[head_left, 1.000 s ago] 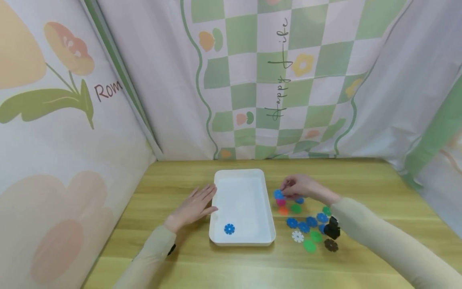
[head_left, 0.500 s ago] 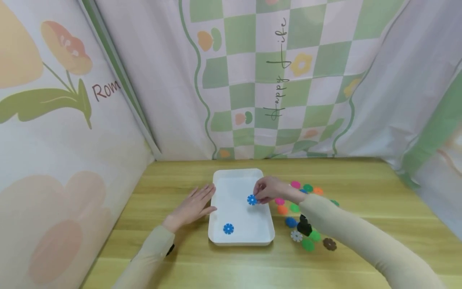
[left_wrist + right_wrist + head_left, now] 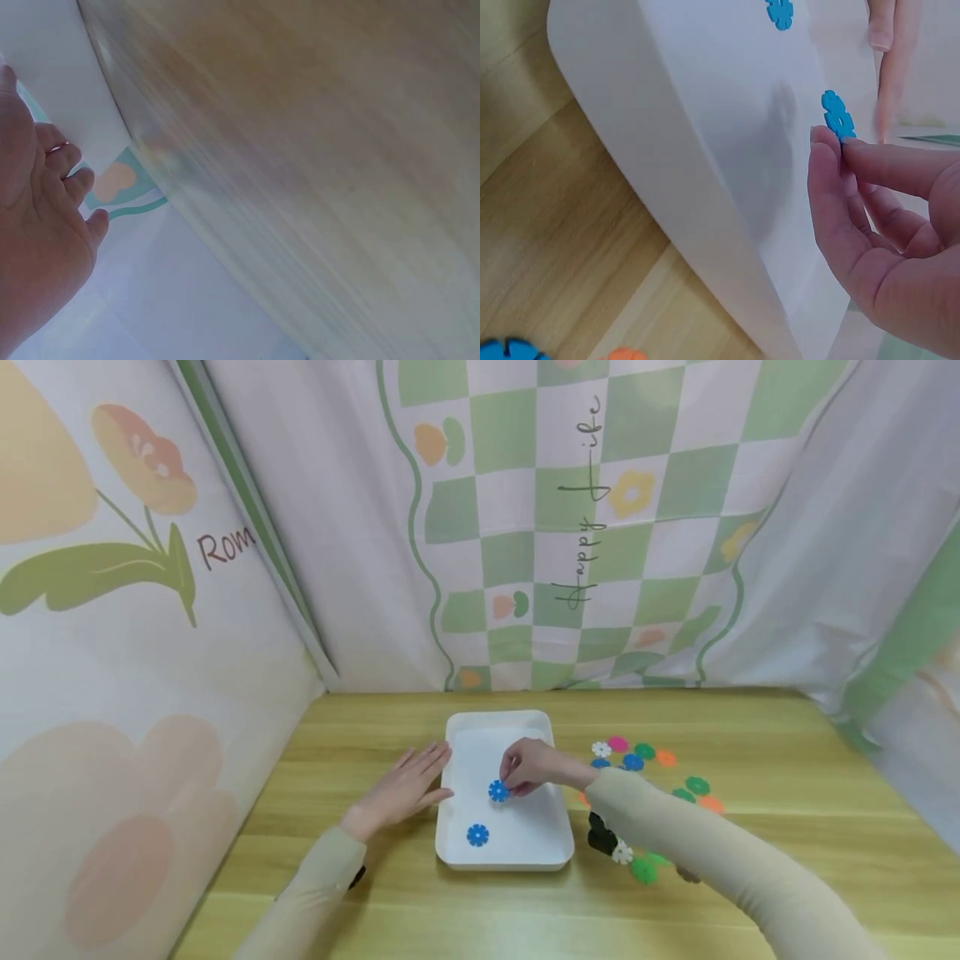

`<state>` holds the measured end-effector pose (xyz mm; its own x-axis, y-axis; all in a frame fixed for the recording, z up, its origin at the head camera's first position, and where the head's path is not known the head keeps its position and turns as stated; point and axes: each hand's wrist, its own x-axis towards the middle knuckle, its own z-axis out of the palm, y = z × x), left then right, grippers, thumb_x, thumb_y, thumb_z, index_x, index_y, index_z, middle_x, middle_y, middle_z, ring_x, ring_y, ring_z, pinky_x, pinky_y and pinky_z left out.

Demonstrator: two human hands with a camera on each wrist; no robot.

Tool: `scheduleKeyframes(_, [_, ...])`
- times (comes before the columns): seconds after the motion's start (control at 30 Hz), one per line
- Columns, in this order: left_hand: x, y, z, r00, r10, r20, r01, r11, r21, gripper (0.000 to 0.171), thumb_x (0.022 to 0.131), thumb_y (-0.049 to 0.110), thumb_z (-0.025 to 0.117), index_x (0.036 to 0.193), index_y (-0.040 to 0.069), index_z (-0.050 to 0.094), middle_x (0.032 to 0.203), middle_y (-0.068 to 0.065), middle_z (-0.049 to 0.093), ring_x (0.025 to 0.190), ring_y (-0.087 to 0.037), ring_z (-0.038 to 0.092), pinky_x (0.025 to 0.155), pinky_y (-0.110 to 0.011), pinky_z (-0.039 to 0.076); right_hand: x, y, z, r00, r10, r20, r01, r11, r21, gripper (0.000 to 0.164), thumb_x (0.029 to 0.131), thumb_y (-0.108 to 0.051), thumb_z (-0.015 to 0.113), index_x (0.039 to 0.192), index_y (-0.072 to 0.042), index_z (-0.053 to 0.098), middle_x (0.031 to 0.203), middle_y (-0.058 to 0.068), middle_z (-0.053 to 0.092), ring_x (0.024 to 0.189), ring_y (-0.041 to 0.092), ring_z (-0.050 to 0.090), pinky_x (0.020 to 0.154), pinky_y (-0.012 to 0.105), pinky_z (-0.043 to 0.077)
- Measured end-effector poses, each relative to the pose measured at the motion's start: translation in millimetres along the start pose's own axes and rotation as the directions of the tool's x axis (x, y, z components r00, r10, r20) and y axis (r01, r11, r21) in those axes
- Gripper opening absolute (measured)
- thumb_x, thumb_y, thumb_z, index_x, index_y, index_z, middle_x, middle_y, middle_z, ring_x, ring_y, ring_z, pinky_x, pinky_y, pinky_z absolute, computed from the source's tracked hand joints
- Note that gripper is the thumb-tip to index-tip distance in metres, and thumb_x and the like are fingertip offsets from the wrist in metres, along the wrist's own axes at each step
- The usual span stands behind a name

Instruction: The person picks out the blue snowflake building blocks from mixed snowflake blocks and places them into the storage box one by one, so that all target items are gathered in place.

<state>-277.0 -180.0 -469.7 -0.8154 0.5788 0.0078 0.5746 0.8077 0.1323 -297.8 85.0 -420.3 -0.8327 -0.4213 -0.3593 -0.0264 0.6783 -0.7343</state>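
Note:
Over the white tray (image 3: 525, 852), my right hand (image 3: 534, 766) pinches a blue snowflake disc (image 3: 498, 791) by its edge between thumb and forefinger. In the right wrist view the blue notched disc (image 3: 838, 114) stands tilted above the tray floor, its shadow falling there. A second blue snowflake disc (image 3: 477, 835) lies flat in the tray's near left part. My left hand (image 3: 401, 787) rests with straight fingers against the tray's left rim. The left wrist view shows that hand's palm side (image 3: 45, 210) beside the tray's outer wall (image 3: 67, 75).
Loose snowflake discs in several colours are spread on the wooden table (image 3: 360, 893) right of the tray, among them a pink disc (image 3: 618, 743), a green disc (image 3: 643, 870) and a white disc (image 3: 602, 749). My right sleeve (image 3: 697, 827) covers some. A patterned curtain (image 3: 570, 568) hangs behind the table.
My right hand has lifted a blue disc from the loose discs and carried it left over the tray's middle. The left hand and tray stay where they were.

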Motion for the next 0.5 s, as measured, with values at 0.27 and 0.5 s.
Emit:
scheduleKeyframes(0.27, [1.0, -0.1, -0.4, 1.000, -0.002, -0.003, 0.002, 1.000, 0.003, 0.071, 0.103, 0.051, 0.044, 0.157, 0.007, 0.026, 0.165, -0.010, 0.024, 0.153, -0.030, 0.025, 0.126, -0.052, 0.020, 10.0, -6.9, 17.9, 0.999, 0.034, -0.006, -0.035, 0.997, -0.066, 0.004, 0.089, -0.004, 0.071, 0.087, -0.005, 0.067, 0.084, 0.006, 0.069, 0.069, 0.014, 0.069, 0.066, 0.025, 0.061])
scheduleKeyframes(0.5, [2.0, -1.3, 1.4, 1.000, -0.002, 0.008, 0.002, 1.000, 0.021, 0.073, 0.103, 0.054, 0.041, 0.158, 0.008, 0.024, 0.166, -0.009, 0.021, 0.154, -0.029, 0.023, 0.126, -0.051, 0.020, 12.7, -12.2, 28.1, 0.999, 0.039, 0.011, -0.038, 0.995, -0.090, 0.005, 0.089, -0.006, 0.072, 0.087, -0.007, 0.068, 0.084, 0.005, 0.070, 0.067, 0.014, 0.069, 0.065, 0.025, 0.061])
